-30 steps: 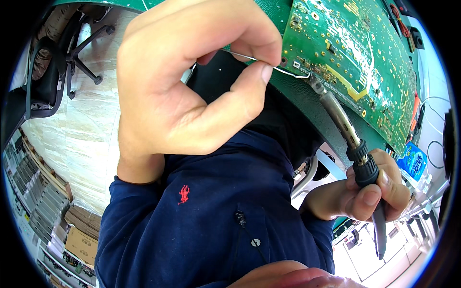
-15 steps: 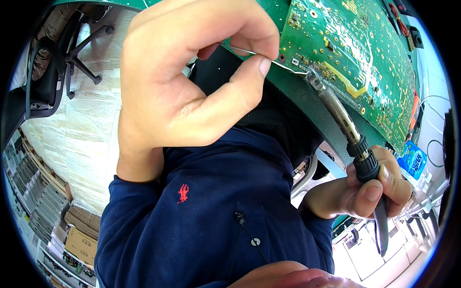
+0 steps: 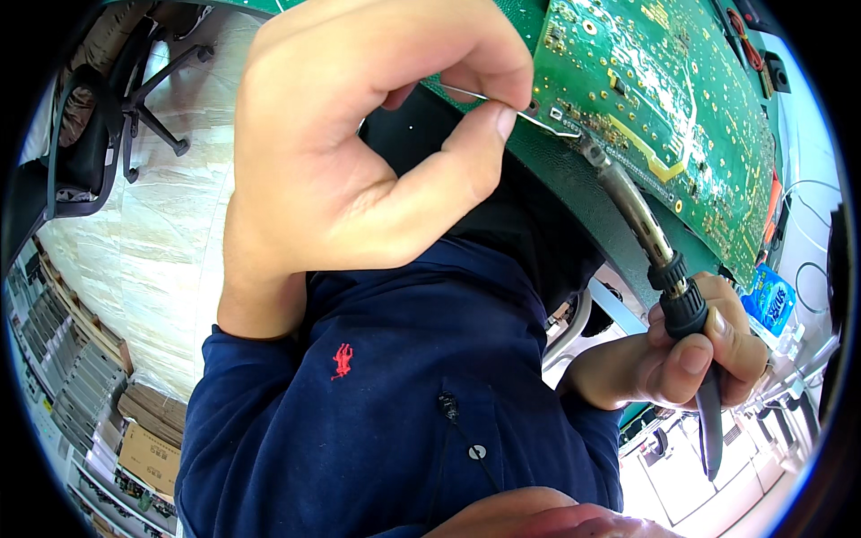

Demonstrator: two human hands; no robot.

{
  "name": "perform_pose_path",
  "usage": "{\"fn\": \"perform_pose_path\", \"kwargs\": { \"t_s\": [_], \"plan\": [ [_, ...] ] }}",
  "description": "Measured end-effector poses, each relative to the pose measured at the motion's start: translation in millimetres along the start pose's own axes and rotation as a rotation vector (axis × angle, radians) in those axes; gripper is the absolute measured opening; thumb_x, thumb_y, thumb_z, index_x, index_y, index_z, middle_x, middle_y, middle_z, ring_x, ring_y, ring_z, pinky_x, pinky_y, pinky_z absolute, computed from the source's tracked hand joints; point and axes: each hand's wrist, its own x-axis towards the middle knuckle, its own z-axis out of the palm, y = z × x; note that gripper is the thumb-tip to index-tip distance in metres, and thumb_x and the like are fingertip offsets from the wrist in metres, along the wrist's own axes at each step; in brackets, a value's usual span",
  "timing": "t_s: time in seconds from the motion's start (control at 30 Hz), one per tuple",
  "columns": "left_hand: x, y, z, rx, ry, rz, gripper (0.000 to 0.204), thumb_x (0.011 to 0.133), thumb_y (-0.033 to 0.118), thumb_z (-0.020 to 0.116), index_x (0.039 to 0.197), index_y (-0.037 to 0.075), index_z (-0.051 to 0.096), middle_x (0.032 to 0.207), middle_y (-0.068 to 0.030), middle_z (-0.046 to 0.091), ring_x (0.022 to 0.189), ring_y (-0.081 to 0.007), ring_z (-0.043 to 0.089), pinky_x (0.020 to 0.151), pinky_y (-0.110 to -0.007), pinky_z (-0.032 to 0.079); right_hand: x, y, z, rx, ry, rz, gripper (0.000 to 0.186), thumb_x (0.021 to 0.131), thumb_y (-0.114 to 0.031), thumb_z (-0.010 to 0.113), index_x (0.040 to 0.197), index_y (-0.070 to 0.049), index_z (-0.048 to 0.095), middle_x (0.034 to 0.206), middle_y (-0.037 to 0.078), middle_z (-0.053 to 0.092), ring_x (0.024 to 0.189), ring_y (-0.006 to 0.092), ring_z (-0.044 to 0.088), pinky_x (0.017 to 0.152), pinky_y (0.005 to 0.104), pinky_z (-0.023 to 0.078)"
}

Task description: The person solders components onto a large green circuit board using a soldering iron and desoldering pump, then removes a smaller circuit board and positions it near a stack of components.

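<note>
Between thumb and forefinger, my left hand [image 3: 359, 152] pinches a thin silvery solder wire [image 3: 544, 126]. The wire's bent end meets the tip of a soldering iron [image 3: 639, 215] at the near left edge of a green circuit board [image 3: 664, 99]. My right hand [image 3: 708, 354] is closed round the iron's black handle, its metal barrel slanting up and left to the board. Whether the tip touches a particular pad is too small to tell.
The board lies on a green-covered table [image 3: 560, 179]. Beyond it are a red cable [image 3: 744, 40] and a blue packet [image 3: 769, 300]. To the left, a black office chair [image 3: 81, 134] stands on the pale floor; cardboard boxes [image 3: 148, 457] are at the lower left.
My left hand has shifted slightly to the right, pushing the solder wire further toward the iron's tip. My right hand and the iron have barely moved.
</note>
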Motion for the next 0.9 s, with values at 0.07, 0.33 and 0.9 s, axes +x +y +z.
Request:
{"fn": "perform_pose_path", "kwargs": {
  "t_s": [0.07, 0.33, 0.9],
  "plan": [
    [1, 0, 0, -0.001, -0.002, 0.002, 0.012, 0.075, -0.003, 0.064, 0.087, -0.001, 0.061, 0.078, -0.0052, 0.057, 0.070, -0.0111, 0.051, 0.063, -0.023, 0.037, 0, 0, 0, -0.004, 0.002, 0.005, 0.026, 0.090, -0.022, 0.068, 0.095, -0.002, 0.052, 0.053, 0.002, 0.049, 0.042, 0.0127, 0.047, 0.039, 0.0267, 0.036],
    [1, -3, -1, -0.001, 0.018, -0.010, 0.012, 0.077, -0.003, 0.065, 0.088, -0.001, 0.060, 0.078, -0.0047, 0.056, 0.071, -0.0107, 0.051, 0.064, -0.023, 0.038, -1, 1, 1, 0.003, 0.013, 0.007, 0.027, 0.090, -0.023, 0.068, 0.094, -0.002, 0.052, 0.053, 0.003, 0.050, 0.041, 0.0127, 0.047, 0.038, 0.0262, 0.035],
    [19, -31, -18, 0.543, 0.127, 0.061, 0.016, 0.077, -0.005, 0.065, 0.092, 0.001, 0.066, 0.083, -0.0068, 0.063, 0.072, -0.0157, 0.056, 0.067, -0.026, 0.044, -1, 2, 2, 0.014, 0.043, -0.022, 0.026, 0.090, -0.020, 0.067, 0.092, 0.000, 0.051, 0.051, 0.003, 0.048, 0.038, 0.0126, 0.044, 0.036, 0.0271, 0.034]
  ]
}}
